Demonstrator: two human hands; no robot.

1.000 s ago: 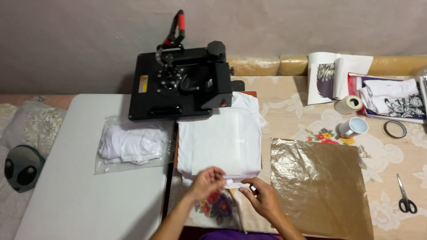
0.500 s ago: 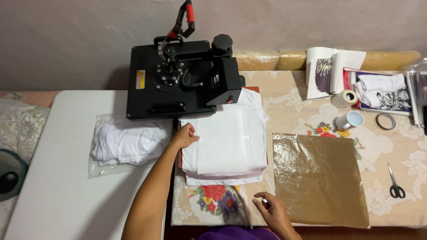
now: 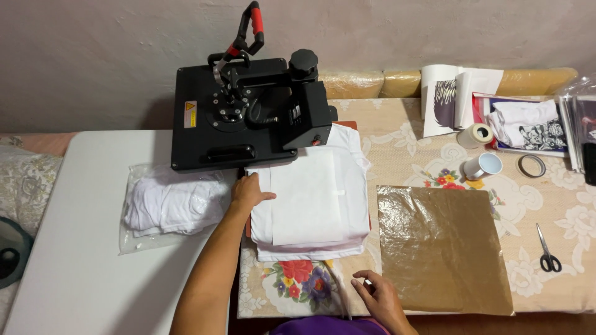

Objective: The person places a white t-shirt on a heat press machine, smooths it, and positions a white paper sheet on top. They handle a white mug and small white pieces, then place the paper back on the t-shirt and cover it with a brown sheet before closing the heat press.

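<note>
While I look down from above, my right hand (image 3: 380,298) rests at about 6 o'clock, close to me, lying loose on the flowery cloth of the counter (image 3: 559,186) and holding nothing. Its fingers touch the near edge of the cloth. Just past it, at 4 o'clock, lies a big brown sheet (image 3: 441,248), flat and a bit crinkly.

My left hand (image 3: 248,193) is farther out, near the middle. It lies flat, fingers open, pressing on the left edge of the folded white shirt (image 3: 351,186). A white paper sheet (image 3: 305,197) sits on top of the shirt. I think I am at the smoothing and lining-up step. The shirt and paper look like they must lie straight and flat, so gentle, even pushing is needed.

At 9 o'clock is a clear bag of white shirts (image 3: 171,205). At 3 o'clock are scissors (image 3: 546,251), a white mug (image 3: 483,165) and tape rolls.

Farthest, at 12 o'clock, stands the black heat press (image 3: 245,118), its plate over the shirt's top end.
</note>
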